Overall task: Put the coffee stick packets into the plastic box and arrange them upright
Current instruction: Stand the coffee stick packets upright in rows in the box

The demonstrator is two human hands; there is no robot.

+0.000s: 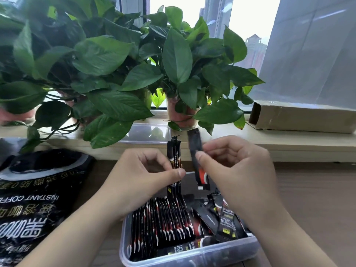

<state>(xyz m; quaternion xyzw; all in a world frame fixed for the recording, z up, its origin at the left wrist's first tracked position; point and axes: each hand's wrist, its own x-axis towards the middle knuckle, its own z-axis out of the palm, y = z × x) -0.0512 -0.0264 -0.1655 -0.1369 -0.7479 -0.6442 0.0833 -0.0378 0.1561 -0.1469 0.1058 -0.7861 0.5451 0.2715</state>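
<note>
Plastic box (123, 245), packets upright along its left wall; left hand (134, 182) pinches a bundle (174, 162), right hand (237, 170) pinches one packet (196, 153).

Window-side desk in a high-rise room, office or home not determinable: wooden desktop (317, 199) at 4 o'clock, pale sill (289, 140) at 3 o'clock bearing potted plants (177, 60) at 11 and a cardboard box (300, 118) at 2, tower blocks (217, 14) beyond the window (248, 22) at 12.
</note>
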